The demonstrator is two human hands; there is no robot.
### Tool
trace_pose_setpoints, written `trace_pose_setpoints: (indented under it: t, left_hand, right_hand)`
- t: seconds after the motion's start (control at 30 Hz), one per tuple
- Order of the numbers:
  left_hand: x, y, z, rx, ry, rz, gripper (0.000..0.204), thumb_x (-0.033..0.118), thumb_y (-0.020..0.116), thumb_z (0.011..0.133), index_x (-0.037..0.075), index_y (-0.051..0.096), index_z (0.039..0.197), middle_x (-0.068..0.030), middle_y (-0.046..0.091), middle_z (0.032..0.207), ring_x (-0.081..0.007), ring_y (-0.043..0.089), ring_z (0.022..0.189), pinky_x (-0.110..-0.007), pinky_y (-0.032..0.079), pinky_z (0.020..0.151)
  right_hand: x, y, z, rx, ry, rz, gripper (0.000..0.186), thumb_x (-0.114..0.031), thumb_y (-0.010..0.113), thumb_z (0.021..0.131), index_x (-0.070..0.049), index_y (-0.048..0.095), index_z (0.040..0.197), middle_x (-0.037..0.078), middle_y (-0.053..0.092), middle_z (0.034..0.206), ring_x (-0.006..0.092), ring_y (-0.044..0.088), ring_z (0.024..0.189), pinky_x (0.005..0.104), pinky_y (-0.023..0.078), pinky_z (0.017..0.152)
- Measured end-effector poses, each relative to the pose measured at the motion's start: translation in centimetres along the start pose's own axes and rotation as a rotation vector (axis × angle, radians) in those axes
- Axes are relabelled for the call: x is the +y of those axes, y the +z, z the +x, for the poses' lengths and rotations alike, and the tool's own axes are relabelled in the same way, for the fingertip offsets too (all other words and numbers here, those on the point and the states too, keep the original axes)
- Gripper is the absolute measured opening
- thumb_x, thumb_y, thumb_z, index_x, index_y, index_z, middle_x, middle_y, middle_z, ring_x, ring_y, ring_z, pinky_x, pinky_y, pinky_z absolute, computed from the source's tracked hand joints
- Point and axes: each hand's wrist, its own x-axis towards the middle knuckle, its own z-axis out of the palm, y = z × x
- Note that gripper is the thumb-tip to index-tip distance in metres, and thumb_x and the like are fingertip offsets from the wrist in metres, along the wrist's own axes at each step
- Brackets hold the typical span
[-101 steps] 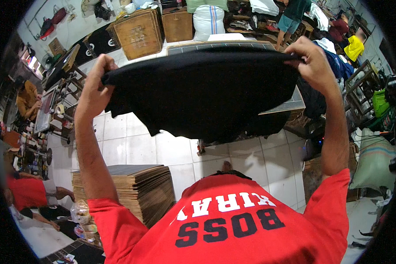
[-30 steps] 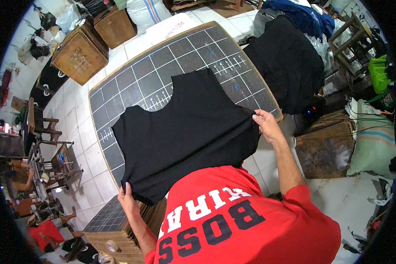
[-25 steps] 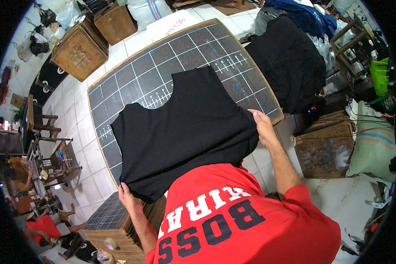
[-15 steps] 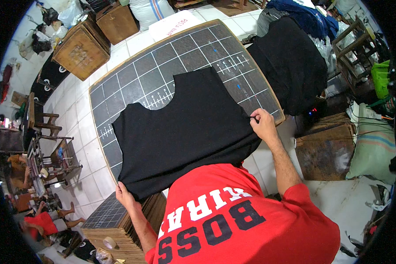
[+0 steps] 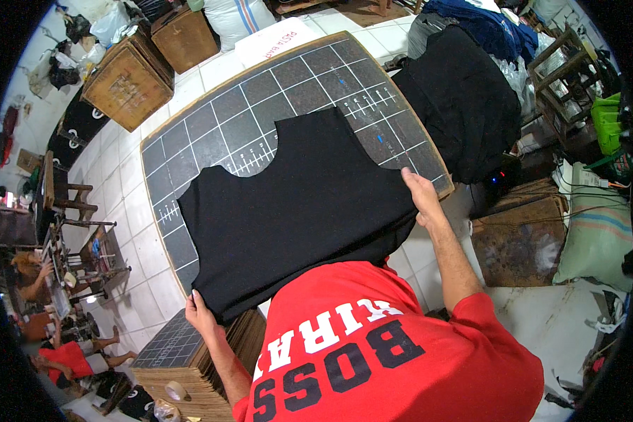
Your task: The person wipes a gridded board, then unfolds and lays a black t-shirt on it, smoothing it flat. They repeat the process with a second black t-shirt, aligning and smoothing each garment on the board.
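A black fabric panel (image 5: 295, 190), cut with a curved neckline and armholes, lies over a dark board (image 5: 253, 95) marked with white grid lines. Its near edge hangs over the board toward my red shirt. My left hand (image 5: 202, 316) pinches the panel's near left corner, thumb on top. At the right corner my right hand (image 5: 423, 193) grips the cloth, with its thumb along the upper side and its fingers mostly hidden underneath. Between the two hands the fabric lies nearly smooth, with soft folds along the near edge.
A stack of boards (image 5: 190, 366) with a tape roll (image 5: 176, 389) stands at lower left. Black cloth (image 5: 464, 105) is heaped beyond the board's right side. Wooden boxes (image 5: 128, 88) and a white sack (image 5: 239, 21) stand behind. People sit far left, one in red (image 5: 67, 362).
My right hand has changed from a fingertip pinch to a hold with the thumb on top. The fabric near it is flatter. My left hand stays at its corner.
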Motion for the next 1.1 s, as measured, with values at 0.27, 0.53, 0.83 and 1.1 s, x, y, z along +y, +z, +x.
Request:
trace_pose_setpoints:
  t: [0.27, 0.53, 0.83, 1.1]
  left_hand:
    - [-0.2, -0.3, -0.3, -0.008, 0.024, -0.014, 0.028, 0.024, 0.060, 0.108, -0.002, 0.070, 0.106, -0.0020, 0.068, 0.092, -0.0085, 0.059, 0.081, -0.027, 0.049, 0.073]
    - [-0.6, -1.1, 0.3, -0.023, 0.059, 0.021, 0.026, 0.020, 0.062, 0.106, -0.004, 0.069, 0.112, -0.0037, 0.068, 0.099, -0.0100, 0.060, 0.086, -0.027, 0.050, 0.079]
    - [-0.7, -0.6, 0.6, 0.021, 0.048, 0.065, 0.024, 0.016, 0.062, 0.105, -0.005, 0.069, 0.114, -0.0035, 0.070, 0.099, -0.0099, 0.060, 0.091, -0.027, 0.050, 0.083]
    - [-0.5, -0.5, 0.2, 0.018, -0.041, 0.058, 0.034, 0.029, 0.058, 0.109, -0.003, 0.069, 0.103, 0.0021, 0.062, 0.084, -0.0064, 0.049, 0.076, -0.026, 0.044, 0.068]
  right_hand:
    - [-0.4, -0.7, -0.3, 0.111, -0.373, -0.681, 0.024, -0.012, 0.073, 0.086, -0.002, 0.070, 0.108, 0.007, 0.072, 0.082, 0.0157, 0.069, 0.081, 0.0337, 0.053, 0.076]
    - [0.3, -1.7, 1.1, 0.263, -0.356, -0.670, 0.030, -0.028, 0.068, 0.102, 0.001, 0.074, 0.097, 0.002, 0.069, 0.082, 0.0097, 0.061, 0.081, 0.0309, 0.050, 0.074]
    - [2.1, -4.2, 3.4, 0.078, -0.349, -0.500, 0.036, -0.030, 0.057, 0.108, 0.003, 0.070, 0.107, 0.003, 0.067, 0.091, 0.0109, 0.058, 0.088, 0.0295, 0.048, 0.082]
    - [0.4, -3.5, 3.0, -0.006, -0.216, -0.581, 0.032, -0.027, 0.063, 0.106, 0.003, 0.070, 0.099, -0.003, 0.065, 0.082, 0.0049, 0.054, 0.077, 0.0249, 0.045, 0.072]
